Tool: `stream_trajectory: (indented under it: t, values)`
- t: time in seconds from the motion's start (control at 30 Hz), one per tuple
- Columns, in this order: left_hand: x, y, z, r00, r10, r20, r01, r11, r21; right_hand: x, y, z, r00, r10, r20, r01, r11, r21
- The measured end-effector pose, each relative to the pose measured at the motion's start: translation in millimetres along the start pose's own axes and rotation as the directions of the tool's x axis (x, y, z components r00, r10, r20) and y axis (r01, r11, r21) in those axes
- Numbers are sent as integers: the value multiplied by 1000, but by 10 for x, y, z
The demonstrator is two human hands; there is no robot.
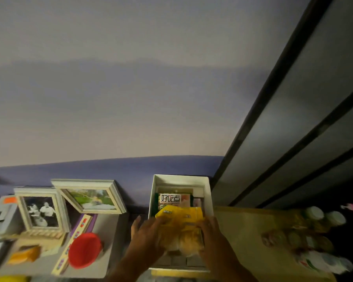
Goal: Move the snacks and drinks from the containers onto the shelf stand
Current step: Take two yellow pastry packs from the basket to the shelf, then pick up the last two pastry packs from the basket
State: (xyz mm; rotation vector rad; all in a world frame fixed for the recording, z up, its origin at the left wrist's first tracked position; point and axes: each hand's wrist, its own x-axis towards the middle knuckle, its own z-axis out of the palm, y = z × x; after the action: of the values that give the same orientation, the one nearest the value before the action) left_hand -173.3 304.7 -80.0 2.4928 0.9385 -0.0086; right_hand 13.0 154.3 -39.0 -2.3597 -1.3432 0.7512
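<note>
Two hands grip one yellow bag [179, 222] over the white box [209, 192]: left hand [149, 235] closed on the bag's left edge, right hand [214, 239] closed on its right edge. Head view, blurry: deeper in the box, behind the bag, a packet [172, 199] with printed characters stands upright. Left of the box sit two frames [41, 208] and a red bowl [84, 250]; right of the box, bottles [318, 237] stand on the shelf stand [245, 231].
</note>
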Motion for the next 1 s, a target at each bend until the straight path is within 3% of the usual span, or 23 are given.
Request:
stream_trajectory:
  t: [0.07,0.13,0.3,0.47,0.6,0.77,1.0]
  values:
    - [31,16,0,998,13,67,-18,997,76,6,-11,88,998,-16,-66,12,998,-67]
    - [39,56,10,994,48,93,-60,990,129,-7,27,225,999,-31,-31,27,991,-131]
    - [-18,145,-136,1000,28,9,-28,999,-29,-70,67,281,995,-100,-23,91,966,-241]
    - [5,264,-546,975,170,-142,-173,985,-10,-153,-131,-11,974,-15,-224,-35,976,-217]
    - [32,314,-911,956,222,-191,-205,973,106,-211,-376,-388,933,-30,-359,-42,981,-190]
    - [-400,327,-1520,942,106,-319,-66,989,134,-320,-830,-719,881,-140,-451,60,980,-189]
    - [-1561,76,-1867,873,-97,-479,175,977,120,-572,-1445,-639,885,-330,-328,260,935,-240]
